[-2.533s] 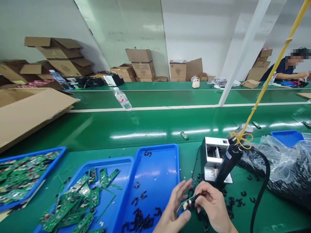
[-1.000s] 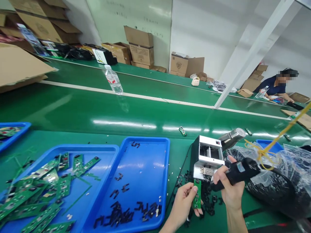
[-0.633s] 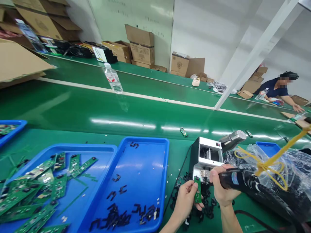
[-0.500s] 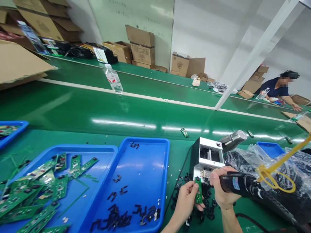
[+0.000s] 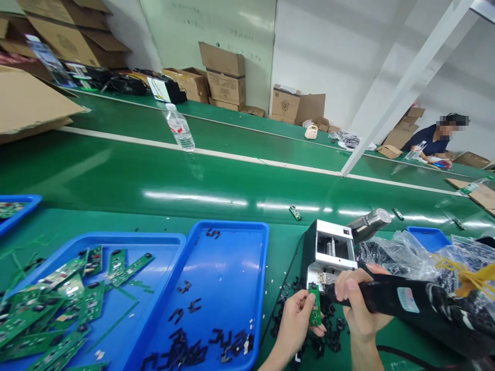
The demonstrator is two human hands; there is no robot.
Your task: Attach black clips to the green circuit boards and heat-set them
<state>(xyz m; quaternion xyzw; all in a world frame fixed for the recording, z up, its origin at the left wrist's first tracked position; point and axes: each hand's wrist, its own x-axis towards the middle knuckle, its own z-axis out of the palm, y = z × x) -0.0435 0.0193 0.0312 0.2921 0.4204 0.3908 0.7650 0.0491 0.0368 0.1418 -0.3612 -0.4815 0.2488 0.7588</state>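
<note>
My left hand (image 5: 296, 319) pinches a narrow green circuit board (image 5: 315, 304) in front of a black-and-white machine (image 5: 331, 245) that looks like a screw feeder. A small black part sits at the board's upper end. My right hand (image 5: 361, 301) is wrapped round a long black electric screwdriver (image 5: 398, 296), held nearly level. Its front end points left, close to the board's upper end and the feeder's front; whether the tip touches anything is hidden by my fingers. Small black plastic clips (image 5: 328, 330) lie scattered beneath and around both hands.
Left stand a blue tray (image 5: 150, 242) of circuit boards and a blue tray (image 5: 220, 268) of black clips. Behind the feeder lies a metal flask (image 5: 371, 224); plastic bags (image 5: 402, 245) are to its right. A water bottle (image 5: 180, 128) stands farther back. Another person (image 5: 427, 139) sits far right.
The screwdriver's body has swung flatter and rightward, its front end moving left toward the board, and the yellow tie has shifted right. My left hand stays nearly still. The other person's outstretched arm has drawn back.
</note>
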